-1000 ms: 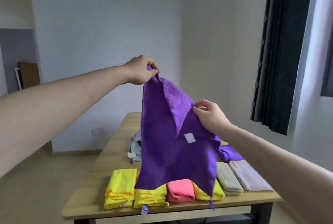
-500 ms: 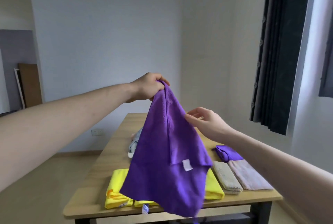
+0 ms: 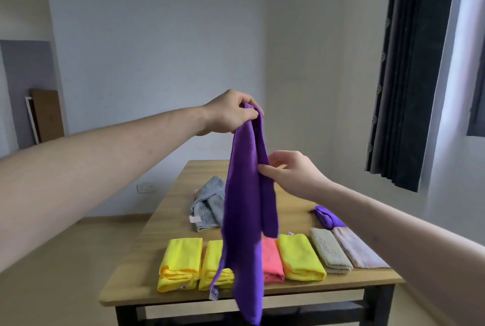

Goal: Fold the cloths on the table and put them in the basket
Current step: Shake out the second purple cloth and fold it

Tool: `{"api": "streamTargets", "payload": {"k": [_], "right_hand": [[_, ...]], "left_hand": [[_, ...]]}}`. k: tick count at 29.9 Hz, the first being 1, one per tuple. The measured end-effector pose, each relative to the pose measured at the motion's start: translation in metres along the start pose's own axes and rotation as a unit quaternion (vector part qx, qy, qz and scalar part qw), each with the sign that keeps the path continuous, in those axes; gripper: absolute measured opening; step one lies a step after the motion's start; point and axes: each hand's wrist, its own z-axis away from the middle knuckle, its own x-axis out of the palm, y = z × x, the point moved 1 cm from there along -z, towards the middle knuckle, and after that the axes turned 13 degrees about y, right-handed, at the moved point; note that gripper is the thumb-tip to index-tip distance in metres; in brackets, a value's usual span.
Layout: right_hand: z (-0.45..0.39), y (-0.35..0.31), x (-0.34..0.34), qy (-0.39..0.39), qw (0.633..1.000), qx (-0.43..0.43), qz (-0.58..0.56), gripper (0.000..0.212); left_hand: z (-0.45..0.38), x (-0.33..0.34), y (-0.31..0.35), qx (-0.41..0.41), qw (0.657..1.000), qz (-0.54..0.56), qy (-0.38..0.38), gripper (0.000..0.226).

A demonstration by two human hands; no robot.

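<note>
A purple cloth [image 3: 244, 220] hangs in the air over the wooden table [image 3: 157, 231], bunched into a long narrow drape. My left hand [image 3: 231, 113] pinches its top end. My right hand [image 3: 291, 171] is lower, its thumb on the front of the drape's right fold and its fingers behind it. A crumpled grey-blue cloth [image 3: 207, 207] lies further back on the table. Along the front edge lies a row of folded cloths: yellow [image 3: 181, 260], yellow [image 3: 211, 257], pink [image 3: 271, 260], yellow [image 3: 299, 257], beige [image 3: 329, 251] and pale pink [image 3: 357, 249]. No basket is in view.
A small folded purple cloth [image 3: 328, 216] lies behind the row on the right. Dark curtains [image 3: 409, 63] hang at the right by a window. Boards [image 3: 47, 115] lean on the left wall. Bare floor lies left of the table.
The spread purple cloth has collapsed into a narrow hanging drape. My left hand dropped lower; my right hand let go of the side edge and has come back onto the right fold.
</note>
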Motion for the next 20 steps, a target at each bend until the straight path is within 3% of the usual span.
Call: {"api": "streamTargets", "payload": {"k": [5, 11, 17, 20], "right_hand": [[-0.004, 0.017, -0.012, 0.019, 0.997, 0.0, 0.078, 0.017], [-0.016, 0.05, -0.037, 0.036, 0.978, -0.001, 0.205, 0.012], [-0.039, 0.063, -0.054, 0.059, 0.968, 0.03, 0.241, 0.01], [-0.054, 0.058, -0.059, 0.077, 0.967, 0.049, 0.238, 0.011]], "left_hand": [[-0.003, -0.013, -0.014, 0.001, 1.0, -0.027, 0.015, 0.016], [-0.006, -0.022, -0.046, -0.017, 0.997, -0.068, 0.044, 0.031], [-0.007, -0.024, -0.065, -0.06, 0.993, -0.1, 0.028, 0.03], [-0.013, -0.026, -0.067, -0.08, 0.992, -0.084, 0.057, 0.022]]}}
